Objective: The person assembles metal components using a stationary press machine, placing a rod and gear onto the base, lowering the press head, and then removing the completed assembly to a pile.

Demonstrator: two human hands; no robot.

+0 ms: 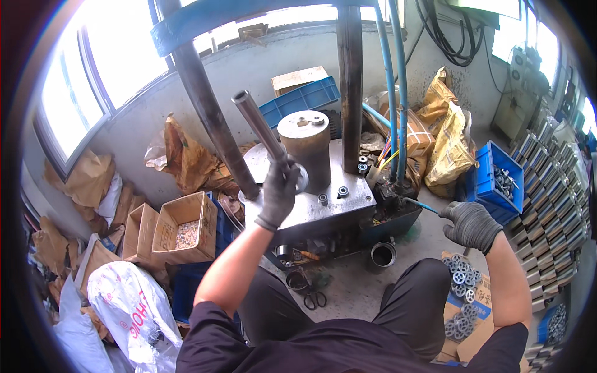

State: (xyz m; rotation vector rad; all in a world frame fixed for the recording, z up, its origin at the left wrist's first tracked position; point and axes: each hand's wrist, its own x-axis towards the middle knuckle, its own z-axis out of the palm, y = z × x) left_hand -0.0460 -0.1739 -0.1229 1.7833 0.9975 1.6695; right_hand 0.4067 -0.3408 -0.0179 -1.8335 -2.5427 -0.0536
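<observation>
My left hand [280,191], in a dark grey glove, is closed around a steel tube [256,119] that leans up and to the left above the press plate [298,214]. A round metal piece [301,179] shows beside its fingers; whether it is fixed to the tube I cannot tell. Just right of the tube a thick steel cylinder [310,152] stands upright, with a small ring part [317,120] on top. My right hand [471,225], gloved too, grips the end of a thin blue lever [423,206] that comes out of the press's valve block [398,198].
Bearings [342,192] lie on the plate between dark columns [350,87]. Stacked metal tubes [550,217] and a blue crate [497,180] stand right. Spoked wheels [460,280] lie on cardboard. Boxes [185,227] and sacks [134,311] crowd the left. Scissors [315,299] lie near my feet.
</observation>
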